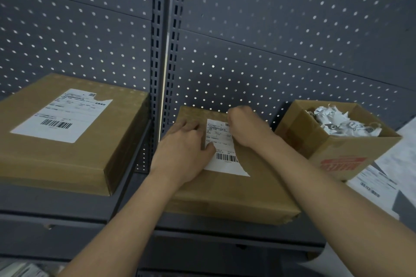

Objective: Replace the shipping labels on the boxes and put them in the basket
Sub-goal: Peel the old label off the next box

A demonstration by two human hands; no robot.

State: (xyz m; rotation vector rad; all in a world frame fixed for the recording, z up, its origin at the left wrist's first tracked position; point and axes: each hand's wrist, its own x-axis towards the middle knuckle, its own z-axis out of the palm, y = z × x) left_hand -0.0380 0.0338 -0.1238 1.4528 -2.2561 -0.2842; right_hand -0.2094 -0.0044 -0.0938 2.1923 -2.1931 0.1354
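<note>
Your two forearms rise from the bottom edge to one flat cardboard box (236, 193) lying on the dark shelf (56, 204), in the right-hand bay. Your left hand (184, 148) lies open and flat on the box top, fingers spread, with the thumb pressing the left edge of the single white shipping label (222, 148) stuck there. Your right hand (245, 125) has its fingers curled at the label's upper right corner. The back of the hand hides the fingertips, so you cannot tell whether they pinch the label or only rest on it. Count three boxes in all. A second flat box (67, 152) sits well apart in the left bay, closed, carrying one label of its own (60, 116) with a notch torn out of its top edge. The third is a smaller open box (337, 152) just to the right of the one under your hands, holding a heap of crumpled white paper scraps (344, 121). Beyond it, at the right edge, a printed label sheet (373, 184) lies flat on a pale surface. Behind everything stand two perforated back panels (270, 28), split by one slotted upright (162, 40).
</note>
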